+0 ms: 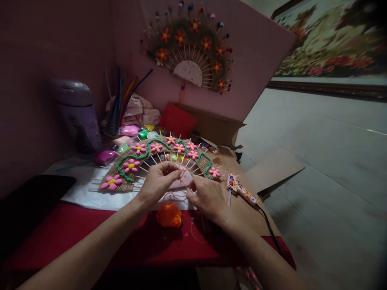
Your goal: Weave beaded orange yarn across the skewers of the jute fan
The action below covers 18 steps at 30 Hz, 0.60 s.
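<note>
My left hand (161, 179) pinches a strand of orange yarn (173, 195) in front of the fan's pale centre. Beside it on the right, my right hand (207, 197) is closed with fingertips on the same strand. The yarn runs down to an orange yarn ball (169, 215) on the red cloth. Behind both hands stands a half-round fan (121, 165) of sticks and brown twine, decorated with pink flowers and a wavy green strip. The fan's dotted pale half-circle (181, 179) is partly covered by my hands.
A flower-patterned glue gun (242, 188) with a black cord lies on brown cardboard at right. Packets of coloured clay (130, 131) and a purple bottle (77, 117) stand behind left. Another finished-looking fan (193, 50) hangs on the pink board. A dark flat object (36, 201) lies left.
</note>
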### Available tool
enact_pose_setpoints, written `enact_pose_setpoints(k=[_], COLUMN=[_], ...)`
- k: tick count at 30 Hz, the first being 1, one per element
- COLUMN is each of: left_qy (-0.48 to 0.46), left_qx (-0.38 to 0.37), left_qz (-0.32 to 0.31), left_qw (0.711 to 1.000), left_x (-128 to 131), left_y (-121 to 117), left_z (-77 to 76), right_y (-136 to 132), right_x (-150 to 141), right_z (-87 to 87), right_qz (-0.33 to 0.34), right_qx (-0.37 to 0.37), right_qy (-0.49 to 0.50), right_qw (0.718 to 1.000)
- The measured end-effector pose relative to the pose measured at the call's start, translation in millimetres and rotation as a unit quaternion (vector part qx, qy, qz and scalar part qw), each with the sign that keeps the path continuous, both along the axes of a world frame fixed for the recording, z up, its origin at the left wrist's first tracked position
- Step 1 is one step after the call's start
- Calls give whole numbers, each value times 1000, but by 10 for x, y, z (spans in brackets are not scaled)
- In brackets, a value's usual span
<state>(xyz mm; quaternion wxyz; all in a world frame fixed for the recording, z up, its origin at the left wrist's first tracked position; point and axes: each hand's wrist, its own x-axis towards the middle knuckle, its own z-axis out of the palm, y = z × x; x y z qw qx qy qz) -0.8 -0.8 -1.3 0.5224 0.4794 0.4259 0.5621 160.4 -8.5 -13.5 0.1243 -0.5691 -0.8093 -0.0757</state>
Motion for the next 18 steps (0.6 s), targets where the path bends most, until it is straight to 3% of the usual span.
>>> enact_pose_setpoints(k=[5,11,18], left_qy=[-5,52,0], left_qx=[26,69,-19], left_qz=[-102,-160,-207], left_qw=[994,983,978], left_x=[1,-2,-67], left_y=[-41,-33,36], left_z=[4,-15,-67], right_y=[-76,-138,-141], right_x=[2,-6,-19], right_z=[183,303,295], right_qz=[90,115,164], right_qx=[37,74,108], right_qy=[81,99,110], right_qw=[992,986,974])
